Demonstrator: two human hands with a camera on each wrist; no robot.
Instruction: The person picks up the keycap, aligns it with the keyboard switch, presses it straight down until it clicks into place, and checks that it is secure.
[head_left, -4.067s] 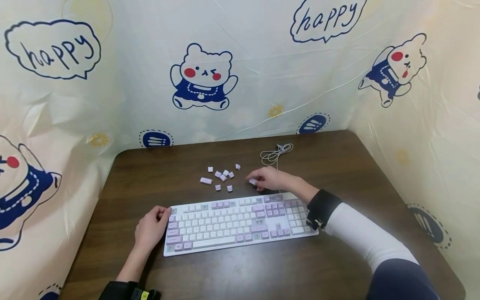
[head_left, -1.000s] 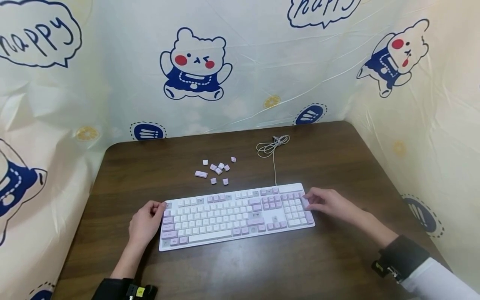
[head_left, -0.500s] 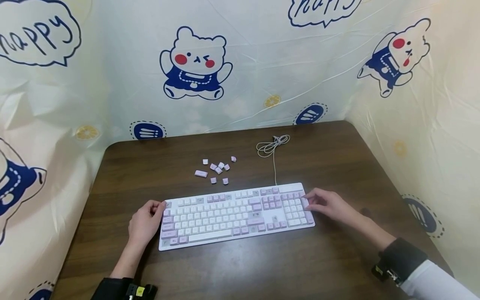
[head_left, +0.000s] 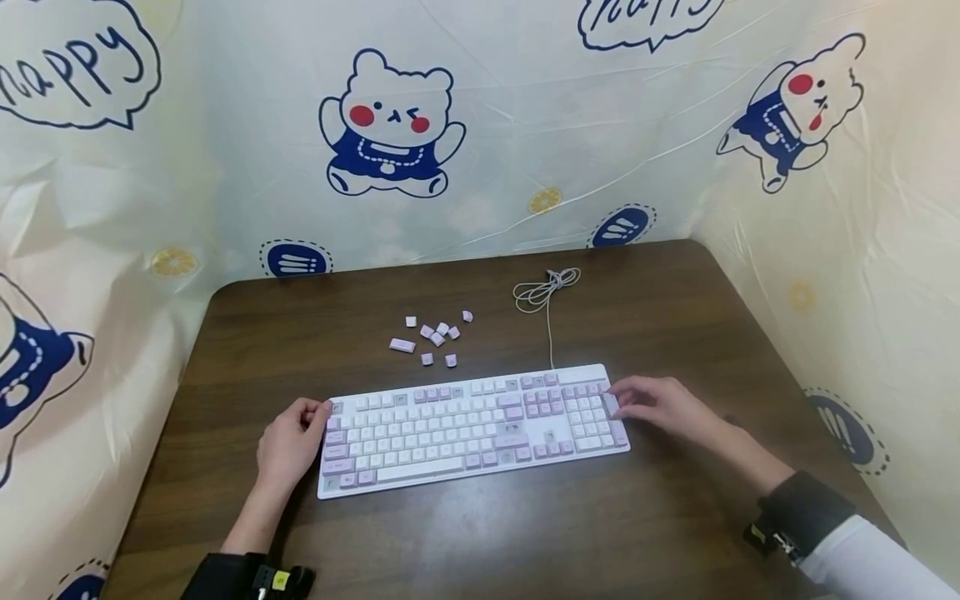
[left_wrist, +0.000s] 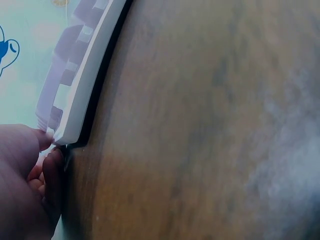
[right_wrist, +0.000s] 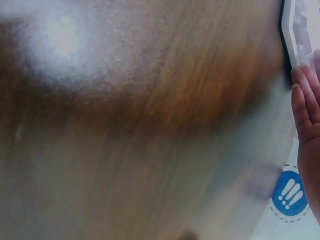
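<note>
Head view: dark wood table (head_left: 675,317) boxed in by cream plastic sheeting (head_left: 525,125) printed with cartoon bears and "happy" bubbles. White-and-lilac keyboard (head_left: 472,425) lies flat across the near middle of the table, between the two hands. Left hand (head_left: 288,442) sits at the keyboard's left end, fingers curled against the edge, thumb near the top corner; looks like it grips the case. Right hand (head_left: 660,404) rests at the right end, fingertips on the outer numpad column. A pale keycap seems to sit under those fingertips, but it's too small to be sure, so I cannot tell whether that hand pinches anything. Loose keycaps (head_left: 431,337) lie in a small cluster beyond the keyboard, well apart from both hands, closer to the left-hand side. Coiled white cable (head_left: 543,292) lies past the keyboard's far edge, running down to it, left of the right hand.

Left wrist view: blurry. Left hand (left_wrist: 30,185) bottom left, fingers curled round the keyboard (left_wrist: 82,85) corner, touching it. Table (left_wrist: 210,130) fills the rest.

Right wrist view: mostly blurred table (right_wrist: 140,125). Right hand (right_wrist: 307,107) at the right edge, fingers roughly straight, just beside the keyboard (right_wrist: 300,30) corner at the top right. Grip not readable here.
</note>
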